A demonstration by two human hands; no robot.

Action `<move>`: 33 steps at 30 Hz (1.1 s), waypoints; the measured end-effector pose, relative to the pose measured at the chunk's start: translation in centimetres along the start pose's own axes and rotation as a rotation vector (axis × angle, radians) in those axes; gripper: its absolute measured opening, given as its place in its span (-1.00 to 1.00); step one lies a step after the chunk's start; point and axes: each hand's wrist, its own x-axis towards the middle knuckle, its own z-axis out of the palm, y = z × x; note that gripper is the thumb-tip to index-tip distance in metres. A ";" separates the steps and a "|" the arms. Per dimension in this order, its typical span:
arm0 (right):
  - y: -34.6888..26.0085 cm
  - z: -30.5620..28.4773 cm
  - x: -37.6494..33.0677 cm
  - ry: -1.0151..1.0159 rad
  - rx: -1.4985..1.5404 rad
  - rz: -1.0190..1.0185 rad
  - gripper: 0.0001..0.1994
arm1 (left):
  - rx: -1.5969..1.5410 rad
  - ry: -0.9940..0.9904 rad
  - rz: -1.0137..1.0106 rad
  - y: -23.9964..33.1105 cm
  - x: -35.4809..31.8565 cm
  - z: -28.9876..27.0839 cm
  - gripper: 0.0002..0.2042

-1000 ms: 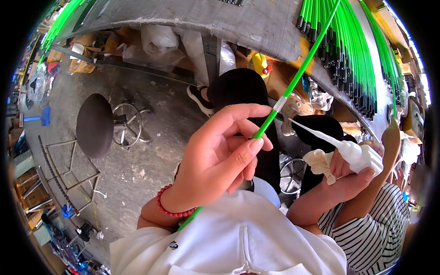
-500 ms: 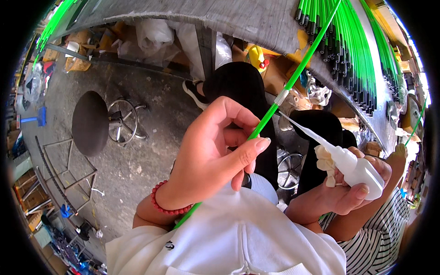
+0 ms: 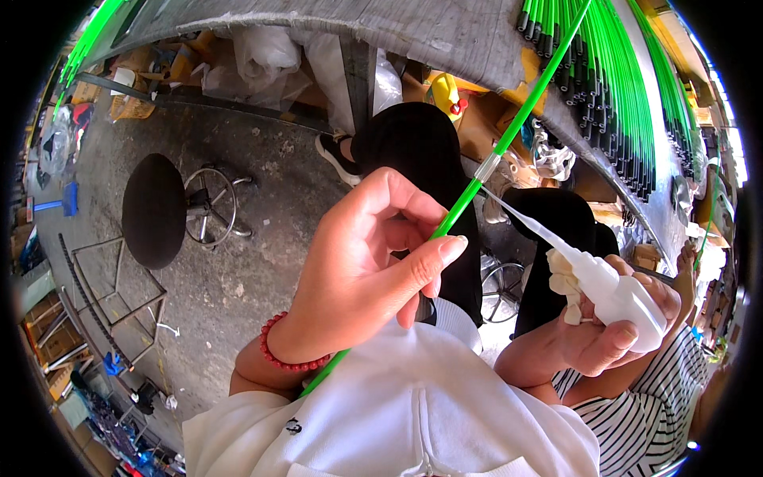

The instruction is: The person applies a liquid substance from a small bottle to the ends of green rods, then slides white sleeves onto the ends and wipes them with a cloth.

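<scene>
At mid-frame, I have the left hand [image 3: 358, 270] pinching the green rod [image 3: 541, 79] below its pale collar [image 3: 488, 167]; lower right, the right hand [image 3: 592, 346] grips the white bottle [image 3: 624, 306]. I'd steady both, nozzle [image 3: 540, 230] tip just beside the collar.

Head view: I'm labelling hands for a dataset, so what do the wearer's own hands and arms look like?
The left hand is ungloved, with a red beaded bracelet at its wrist. The right hand is ungloved too, with no bracelet showing. The sleeves of the white top stop short of both wrists.
</scene>
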 end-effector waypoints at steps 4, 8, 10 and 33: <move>1.1 -0.6 0.0 -0.006 -0.023 -0.113 -0.55 | 0.011 -0.018 0.009 0.0 0.0 -0.2 -0.82; 0.7 -0.9 -0.1 -0.048 -0.074 -0.079 -0.56 | 0.004 -0.008 0.018 -0.2 0.0 -0.2 -0.82; 0.3 -0.9 -0.1 -0.067 -0.091 -0.054 -0.56 | -0.006 -0.004 0.038 -0.3 -0.1 -0.1 -0.82; 1.3 -2.1 -0.5 -0.081 0.140 -0.027 -0.58 | -0.078 -0.006 -0.055 -0.2 -0.1 -0.1 -0.86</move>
